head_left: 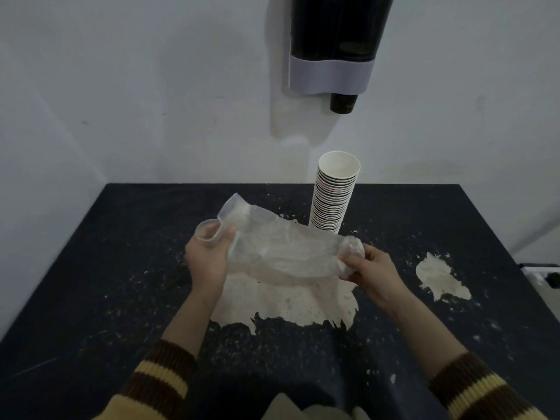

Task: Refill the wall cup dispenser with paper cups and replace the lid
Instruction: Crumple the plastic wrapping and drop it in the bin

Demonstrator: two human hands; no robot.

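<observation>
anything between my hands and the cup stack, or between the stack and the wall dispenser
The crumpled clear plastic sleeve, gripped by the left hand and right hand, hangs in front of the stack of white paper cups. Between the stack and the dark wall-mounted cup dispenser only bare wall shows; its top is out of frame.

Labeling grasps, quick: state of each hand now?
Left hand: holding one end of the plastic bag.
Right hand: gripping the bag's other end.

No words, labels, brands, numbers or signs can be read: none on the dark wall-mounted cup dispenser with its grey band (330, 74), and none on the tall stack of white paper cups (331, 204) standing below it.
</observation>
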